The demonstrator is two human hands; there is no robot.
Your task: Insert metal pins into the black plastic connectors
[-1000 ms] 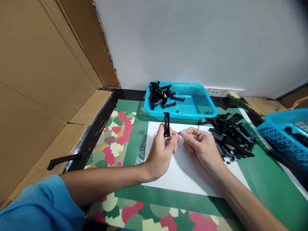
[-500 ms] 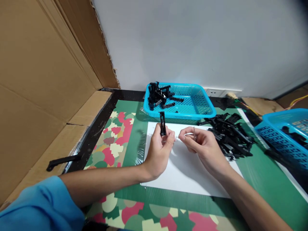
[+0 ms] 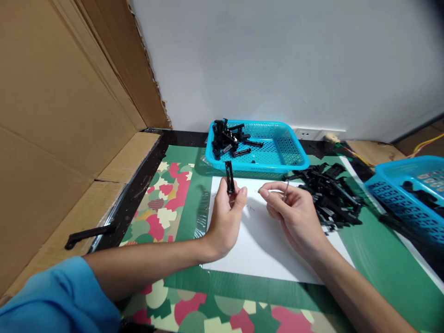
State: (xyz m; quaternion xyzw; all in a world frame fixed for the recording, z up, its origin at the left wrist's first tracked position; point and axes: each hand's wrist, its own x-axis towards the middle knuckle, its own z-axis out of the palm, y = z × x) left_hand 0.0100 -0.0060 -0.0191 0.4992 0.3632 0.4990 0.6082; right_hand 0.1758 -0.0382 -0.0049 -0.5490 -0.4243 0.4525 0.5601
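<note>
My left hand (image 3: 227,217) is closed around a narrow black plastic part (image 3: 229,177), a slotted frame that stands upright above the fingers. To its right, my right hand (image 3: 293,208) is closed in a pinch, thumb against index finger. A thin metallic piece (image 3: 286,190) shows between its fingers; its kind is hard to make out. Something tiny may be at the fingertips, too small to name. Both hands are over a white sheet (image 3: 263,249), apart from each other. Small thin marks or wires show on the sheet between them.
Behind the hands stands a blue basket (image 3: 291,148) with several black parts inside. A heap of black parts (image 3: 333,194) lies at the right, beside another blue basket (image 3: 402,203). Cardboard (image 3: 62,101) walls the left side; a black handle-like piece (image 3: 88,236) lies there.
My hands have moved slightly apart, the left one a little leftward with the black part. The metallic piece in my right hand has tilted.
</note>
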